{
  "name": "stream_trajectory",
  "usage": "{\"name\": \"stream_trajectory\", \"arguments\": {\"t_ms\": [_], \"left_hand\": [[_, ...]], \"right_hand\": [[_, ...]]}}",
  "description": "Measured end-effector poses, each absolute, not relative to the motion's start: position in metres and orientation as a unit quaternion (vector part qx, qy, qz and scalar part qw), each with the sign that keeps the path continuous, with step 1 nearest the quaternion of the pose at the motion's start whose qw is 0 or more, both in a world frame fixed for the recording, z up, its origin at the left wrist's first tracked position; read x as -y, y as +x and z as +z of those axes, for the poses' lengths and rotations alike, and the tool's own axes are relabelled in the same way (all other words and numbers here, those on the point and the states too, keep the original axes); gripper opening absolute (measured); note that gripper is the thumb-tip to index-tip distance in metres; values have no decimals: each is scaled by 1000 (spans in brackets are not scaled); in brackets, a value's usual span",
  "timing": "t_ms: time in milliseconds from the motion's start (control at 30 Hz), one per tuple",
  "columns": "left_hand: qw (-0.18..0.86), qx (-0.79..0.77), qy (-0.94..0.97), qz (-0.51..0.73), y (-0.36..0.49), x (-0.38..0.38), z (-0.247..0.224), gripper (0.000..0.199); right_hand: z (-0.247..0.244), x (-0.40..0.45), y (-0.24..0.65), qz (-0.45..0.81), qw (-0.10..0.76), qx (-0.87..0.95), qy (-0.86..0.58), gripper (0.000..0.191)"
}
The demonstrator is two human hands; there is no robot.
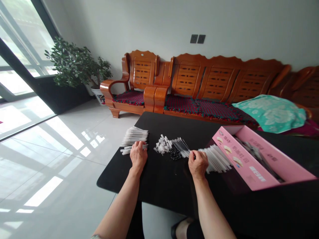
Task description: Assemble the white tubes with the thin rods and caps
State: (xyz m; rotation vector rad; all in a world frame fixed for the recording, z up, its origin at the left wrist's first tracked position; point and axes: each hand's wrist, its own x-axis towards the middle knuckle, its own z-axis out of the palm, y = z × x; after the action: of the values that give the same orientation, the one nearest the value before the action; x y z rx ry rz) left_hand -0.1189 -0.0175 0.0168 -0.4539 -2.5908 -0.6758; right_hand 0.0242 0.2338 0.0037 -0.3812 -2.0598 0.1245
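On the black table, my left hand [138, 155] rests with curled fingers at the near edge of a pile of white sticks with dark ends [136, 135]. My right hand [198, 163] has its thumb and fingers pinched together near the ends of thin grey rods [181, 147]; what is between the fingertips is too small to tell. White tubes [218, 160] fan out just right of that hand. Between my hands lie small white pieces [163, 144] and a heap of short black caps [175, 154].
A pink open box [251, 159] holding dark items stands on the right of the black table [164, 189]. Beyond are a wooden bench [216, 79] with a teal cloth [272, 113], a wooden armchair [142, 73] and a potted plant [74, 63].
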Motion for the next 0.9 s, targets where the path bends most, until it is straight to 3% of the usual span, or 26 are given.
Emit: {"name": "stream_trajectory", "arguments": {"t_ms": [333, 900], "left_hand": [[161, 942, -127, -265, -113, 14, 20, 15], [182, 926, -182, -275, -109, 8, 19, 15]], "right_hand": [[2, -235, 24, 56, 489, 855, -162, 14], [1, -233, 24, 80, 485, 856, -157, 17]]}}
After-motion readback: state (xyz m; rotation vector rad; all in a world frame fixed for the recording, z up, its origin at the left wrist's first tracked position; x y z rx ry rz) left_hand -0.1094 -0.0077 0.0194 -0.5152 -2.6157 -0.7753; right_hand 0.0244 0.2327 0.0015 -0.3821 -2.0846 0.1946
